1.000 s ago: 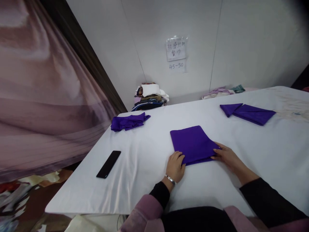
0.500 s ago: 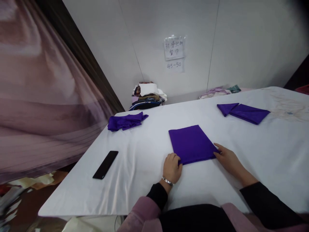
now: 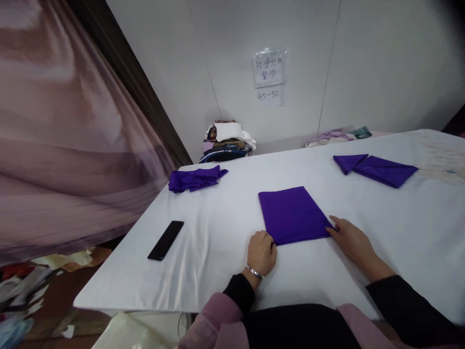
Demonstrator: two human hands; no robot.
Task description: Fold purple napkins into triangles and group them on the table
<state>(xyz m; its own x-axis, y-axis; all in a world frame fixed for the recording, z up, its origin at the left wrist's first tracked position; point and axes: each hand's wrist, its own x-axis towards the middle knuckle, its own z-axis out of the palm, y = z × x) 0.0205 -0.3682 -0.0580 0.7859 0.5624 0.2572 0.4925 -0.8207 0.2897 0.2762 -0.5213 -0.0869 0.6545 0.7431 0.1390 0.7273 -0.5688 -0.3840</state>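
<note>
Two forearms reach forward from the near edge of the white-covered table (image 3: 225, 271), in dark cuffs, and the hands sit at the two near corners of a folded purple cloth (image 3: 294, 215) lying flat in front of the person. The left hand (image 3: 260, 253), a silver bracelet (image 3: 255, 272) at its wrist, lies back-up with bent fingers at the left corner; whether it grips the cloth I cannot tell. The right hand (image 3: 352, 241) slants in from the right, its thumb and forefinger parted, the thumb touching the right corner. Well to the left lies a black phone (image 3: 166, 240). Farther off, a crumpled purple cloth (image 3: 196, 179) rests at the left, and a folded purple piece (image 3: 385, 170) with a triangular end at the right.
</note>
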